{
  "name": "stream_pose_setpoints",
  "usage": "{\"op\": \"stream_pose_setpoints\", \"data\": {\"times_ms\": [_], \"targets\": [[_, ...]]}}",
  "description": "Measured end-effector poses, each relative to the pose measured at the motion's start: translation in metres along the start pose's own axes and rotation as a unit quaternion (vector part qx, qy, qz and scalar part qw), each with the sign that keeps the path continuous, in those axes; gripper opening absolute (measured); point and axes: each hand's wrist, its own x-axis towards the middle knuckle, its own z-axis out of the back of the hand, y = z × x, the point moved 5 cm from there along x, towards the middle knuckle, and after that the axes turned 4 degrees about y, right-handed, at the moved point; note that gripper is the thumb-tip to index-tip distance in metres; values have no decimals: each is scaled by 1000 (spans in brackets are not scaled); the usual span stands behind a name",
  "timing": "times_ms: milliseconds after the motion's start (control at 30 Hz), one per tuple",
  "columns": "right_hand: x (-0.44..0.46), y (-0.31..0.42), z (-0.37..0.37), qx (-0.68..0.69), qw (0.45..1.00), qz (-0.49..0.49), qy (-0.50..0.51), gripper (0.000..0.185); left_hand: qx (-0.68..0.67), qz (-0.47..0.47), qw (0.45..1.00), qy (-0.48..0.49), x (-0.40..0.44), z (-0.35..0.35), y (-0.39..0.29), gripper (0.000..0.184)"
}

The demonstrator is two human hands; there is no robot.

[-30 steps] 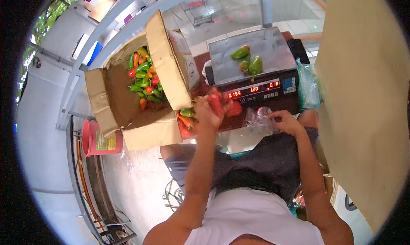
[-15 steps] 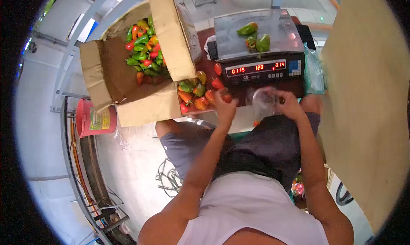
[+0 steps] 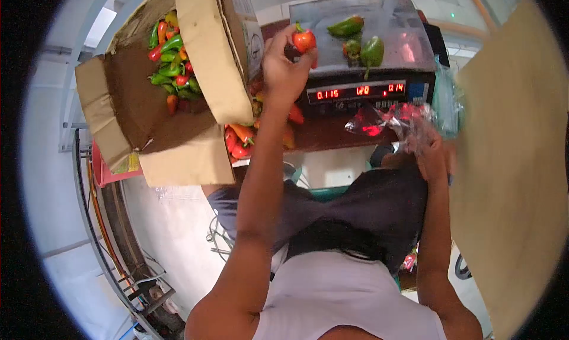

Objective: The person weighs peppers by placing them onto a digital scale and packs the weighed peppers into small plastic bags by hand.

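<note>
Between the fingers of my left hand (image 3: 287,67) is a red pepper (image 3: 304,41), held by the left edge of the scale's metal plate (image 3: 320,14). Three green peppers (image 3: 372,51) lie on that plate. The scale's red display (image 3: 355,91) reads 0.115, 1.20 and 0.14. My right hand (image 3: 433,153) grips a crumpled clear plastic bag (image 3: 409,123) in front of the scale. Red and orange peppers (image 3: 240,139) lie on the table beside my left forearm, which partly hides them.
An open cardboard box (image 3: 178,153) with several green, red and orange peppers (image 3: 172,64) stands at the left. Below it is a pink bucket (image 3: 104,165). A greenish plastic bag (image 3: 446,100) hangs right of the scale, near a large tan panel (image 3: 515,162).
My left hand has moved up from the loose peppers to the scale plate with a red pepper. My right hand has shifted right and down with the clear bag. The view has shifted too.
</note>
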Motion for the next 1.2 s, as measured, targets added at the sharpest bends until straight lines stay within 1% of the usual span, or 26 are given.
{"op": "stream_pose_setpoints", "data": {"times_ms": [67, 100, 167, 200, 233, 267, 300, 333, 367, 433, 467, 500, 567, 600, 633, 667, 700, 733, 767, 800, 833, 867, 900, 933, 1033, 1200], "targets": [[2, 3, -4, 86, 996, -3, -9, 48, -39, 56, 997, -36, 24, -2, 5, 52], [2, 11, -10, 130, 991, -8, -15, 47, -24, 57, 997, -50, 32, -2, 7, 49], [-2, 43, -19, -83, 996, 2, -15, 46, 55, 81, 995, -20, 44, -13, 19, 47], [-2, 39, -17, -154, 988, 9, -18, 45, 96, 95, 991, -3, 44, -18, 25, 47], [-2, 36, -14, -223, 974, 15, -23, 44, 118, 70, 990, -6, 43, -22, 24, 47], [1, 13, -2, -258, 965, 28, -34, 43, 111, 91, 990, 11, 40, -29, 27, 43], [2, 10, -3, -292, 954, 41, -45, 43, 103, 113, 988, 27, 38, -34, 25, 40], [4, 9, -3, -280, 959, 35, -32, 44, 95, 135, 985, 43, 35, -36, 23, 37], [6, 9, 0, -268, 963, 25, -20, 45, 26, 183, 979, 83, 31, -40, 25, 28], [-9, 7, -1, -188, 982, -20, 1, 48, -46, 125, 990, 42, 12, -32, 26, 24], [-12, 5, 1, -119, 992, -45, 7, 48, -83, 90, 992, 18, 8, -29, 24, 23], [-13, 3, 3, -49, 996, -67, 13, 49, -75, 97, 992, 10, -14, -16, -4, 16], [-7, 2, 6, 90, 990, -102, 21, 51, -101, 22, 992, 69, -85, -13, -25, 13], [-6, 6, 5, 110, 990, -83, 31, 51, -131, 86, 941, 299, -123, -26, -18, 19], [-5, 10, 4, 132, 988, -65, 41, 51, -154, 156, 865, 452, -169, -54, 2, 22], [-15, 19, -2, 103, 993, -12, 58, 49, -142, 214, 763, 593, -219, -77, 20, 26], [-13, 12, -9, -22, 988, 36, 148, 49, -77, 170, 728, 660, -272, -102, 75, 21], [-14, 6, -15, -149, 957, 110, 225, 50, -18, 115, 684, 720, -325, -126, 129, 18], [-17, 0, -20, -243, 908, 193, 282, 50, 74, 89, 669, 734, -340, -140, 159, 18], [-15, 9, -30, -206, 898, 185, 342, 47, 143, 92, 667, 726, -335, -145, 170, 18], [-10, 20, -44, -76, 909, 89, 400, 45, 180, 101, 663, 719, -331, -146, 176, 18], [-8, 26, -53, 17, 901, 5, 433, 42, 196, 103, 661, 717, -330, -151, 180, 18], [-7, 30, -61, 65, 890, -45, 449, 40, 206, 105, 659, 716, -328, -153, 182, 18], [-4, 31, -62, 26, 889, -49, 454, 40, 208, 106, 659, 715, -327, -155, 182, 18], [5, 39, -65, 32, 882, -94, 460, 38, 207, 113, 658, 715, -327, -160, 185, 18], [12, 37, -63, 105, 874, -87, 466, 37, 199, 116, 661, 714, -336, -165, 185, 18]]}}
